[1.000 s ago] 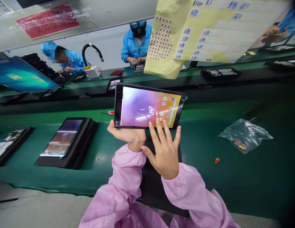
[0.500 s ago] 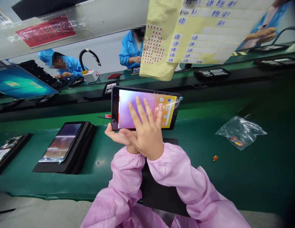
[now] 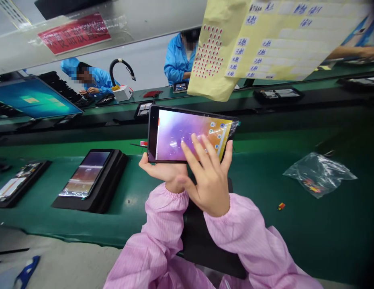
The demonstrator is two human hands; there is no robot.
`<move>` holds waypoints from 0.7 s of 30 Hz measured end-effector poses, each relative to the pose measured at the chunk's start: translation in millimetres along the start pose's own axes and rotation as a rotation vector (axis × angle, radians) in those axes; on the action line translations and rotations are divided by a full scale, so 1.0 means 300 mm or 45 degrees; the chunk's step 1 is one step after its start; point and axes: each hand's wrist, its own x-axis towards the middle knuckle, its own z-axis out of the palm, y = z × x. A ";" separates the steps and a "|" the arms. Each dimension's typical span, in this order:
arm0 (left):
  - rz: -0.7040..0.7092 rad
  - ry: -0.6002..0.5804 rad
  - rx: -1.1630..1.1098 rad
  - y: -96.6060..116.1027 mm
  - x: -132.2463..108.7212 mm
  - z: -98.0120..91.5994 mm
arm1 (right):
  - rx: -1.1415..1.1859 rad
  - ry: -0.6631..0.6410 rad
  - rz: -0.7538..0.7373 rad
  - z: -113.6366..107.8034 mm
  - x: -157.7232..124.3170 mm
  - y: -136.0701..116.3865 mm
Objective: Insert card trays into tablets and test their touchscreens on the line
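A black tablet (image 3: pixel 174 128) with its screen lit, showing a purple-to-yellow background and several app icons, is held up above the green bench. From below and at its left end, my left hand (image 3: pixel 165 168) supports it; the thumb shows at the left edge and the other fingers are hidden beneath. My right hand (image 3: pixel 207 176) is spread over the lower part of the screen with its fingers stretched out. Whether its fingertips touch the glass I cannot tell. Clear film with a green tab sticks out at the tablet's right end.
To the left, a second tablet (image 3: pixel 87 172) lies on black pads, beside an opened device (image 3: pixel 19 180). On the right are a clear plastic bag (image 3: pixel 321 172) and a small red-yellow piece (image 3: pixel 281 206). Yellow sheets (image 3: pixel 265 44) hang ahead. Co-workers in blue sit across the line.
My right hand has moved down and to the right across the screen, uncovering more of its middle. My left hand still holds the tablet. The whole view has shifted slightly.
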 end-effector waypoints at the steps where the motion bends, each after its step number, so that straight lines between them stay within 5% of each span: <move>1: -0.001 0.001 -0.054 0.004 -0.004 0.003 | -0.031 0.030 0.024 0.007 0.015 0.016; 5: 0.027 0.018 -0.132 0.010 -0.008 0.003 | -0.091 0.009 0.087 0.043 0.027 0.043; 14: 0.065 0.030 -0.109 -0.020 0.012 -0.020 | -0.023 -0.121 0.037 0.040 -0.147 -0.026; 21: 0.061 -0.007 -0.163 -0.008 -0.003 -0.005 | -0.102 0.077 0.085 0.013 -0.040 0.060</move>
